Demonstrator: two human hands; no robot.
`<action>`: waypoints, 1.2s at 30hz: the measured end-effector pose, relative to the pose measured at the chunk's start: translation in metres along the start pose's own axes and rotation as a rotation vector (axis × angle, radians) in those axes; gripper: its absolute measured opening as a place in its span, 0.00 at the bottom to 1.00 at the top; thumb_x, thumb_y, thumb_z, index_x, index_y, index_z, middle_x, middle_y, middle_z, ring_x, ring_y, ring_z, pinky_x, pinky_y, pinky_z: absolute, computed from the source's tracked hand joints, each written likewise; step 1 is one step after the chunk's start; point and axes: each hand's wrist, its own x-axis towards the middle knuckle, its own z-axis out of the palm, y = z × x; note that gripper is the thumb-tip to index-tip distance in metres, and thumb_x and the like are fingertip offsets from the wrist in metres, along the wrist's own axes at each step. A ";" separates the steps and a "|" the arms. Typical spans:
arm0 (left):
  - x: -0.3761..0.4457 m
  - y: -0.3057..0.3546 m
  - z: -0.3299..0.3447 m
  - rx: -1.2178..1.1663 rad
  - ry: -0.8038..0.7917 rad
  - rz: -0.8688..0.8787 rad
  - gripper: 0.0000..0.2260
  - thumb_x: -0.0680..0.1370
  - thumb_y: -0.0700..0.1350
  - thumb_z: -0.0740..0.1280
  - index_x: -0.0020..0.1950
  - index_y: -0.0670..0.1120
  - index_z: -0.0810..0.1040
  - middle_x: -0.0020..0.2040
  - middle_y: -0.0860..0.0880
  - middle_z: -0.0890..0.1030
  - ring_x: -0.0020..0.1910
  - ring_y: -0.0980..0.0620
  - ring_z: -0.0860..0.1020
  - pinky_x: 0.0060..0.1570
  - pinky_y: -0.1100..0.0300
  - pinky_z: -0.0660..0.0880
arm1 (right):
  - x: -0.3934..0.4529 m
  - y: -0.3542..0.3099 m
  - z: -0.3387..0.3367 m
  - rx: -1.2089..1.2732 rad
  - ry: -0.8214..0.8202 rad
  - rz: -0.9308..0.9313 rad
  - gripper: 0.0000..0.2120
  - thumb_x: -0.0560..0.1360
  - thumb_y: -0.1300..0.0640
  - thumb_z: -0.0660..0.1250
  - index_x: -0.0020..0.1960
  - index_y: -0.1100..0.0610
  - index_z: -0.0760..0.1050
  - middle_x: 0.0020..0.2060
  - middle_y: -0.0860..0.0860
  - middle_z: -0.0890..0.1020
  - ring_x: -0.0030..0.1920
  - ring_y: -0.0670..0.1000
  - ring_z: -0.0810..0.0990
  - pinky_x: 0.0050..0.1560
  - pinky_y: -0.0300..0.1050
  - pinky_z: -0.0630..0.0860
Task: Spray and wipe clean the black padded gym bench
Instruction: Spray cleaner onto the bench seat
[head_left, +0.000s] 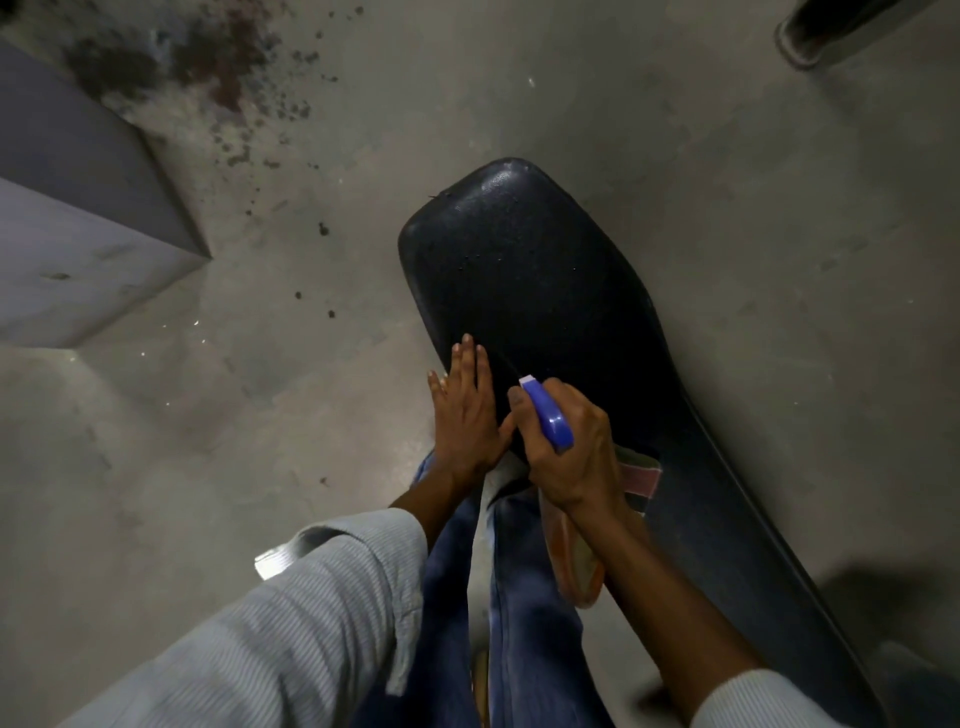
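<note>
Gripping spray bottle (549, 418) over bench (524, 270)

Black glossy bench pad (540, 291) | spray bottle (550, 415): blue head, white nozzle tip | cloth (641, 475): red, green and dark stripes | sleeves (291, 613): pale grey, finely ribbed | jeans (519, 597): dark blue | floor (727, 156): grey concrete, dark speckled stains.
</note>
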 end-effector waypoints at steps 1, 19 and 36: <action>-0.001 0.001 -0.002 -0.010 -0.002 -0.005 0.46 0.82 0.72 0.51 0.88 0.43 0.42 0.88 0.43 0.38 0.88 0.42 0.40 0.84 0.36 0.40 | -0.002 0.001 -0.001 -0.003 0.000 0.001 0.21 0.83 0.37 0.61 0.47 0.54 0.77 0.38 0.50 0.79 0.38 0.50 0.80 0.42 0.42 0.81; -0.013 0.017 -0.006 -0.042 -0.009 -0.077 0.52 0.79 0.68 0.68 0.88 0.44 0.41 0.88 0.40 0.38 0.87 0.38 0.42 0.83 0.36 0.42 | -0.056 0.039 -0.033 -0.045 0.048 0.128 0.22 0.83 0.36 0.63 0.46 0.54 0.79 0.36 0.49 0.82 0.36 0.50 0.83 0.40 0.53 0.84; -0.010 0.059 -0.005 0.086 -0.093 0.083 0.44 0.80 0.55 0.69 0.88 0.46 0.47 0.88 0.40 0.41 0.87 0.35 0.40 0.83 0.35 0.39 | -0.080 0.065 -0.080 -0.158 0.354 0.313 0.26 0.83 0.33 0.59 0.41 0.54 0.74 0.35 0.53 0.78 0.34 0.55 0.79 0.35 0.60 0.81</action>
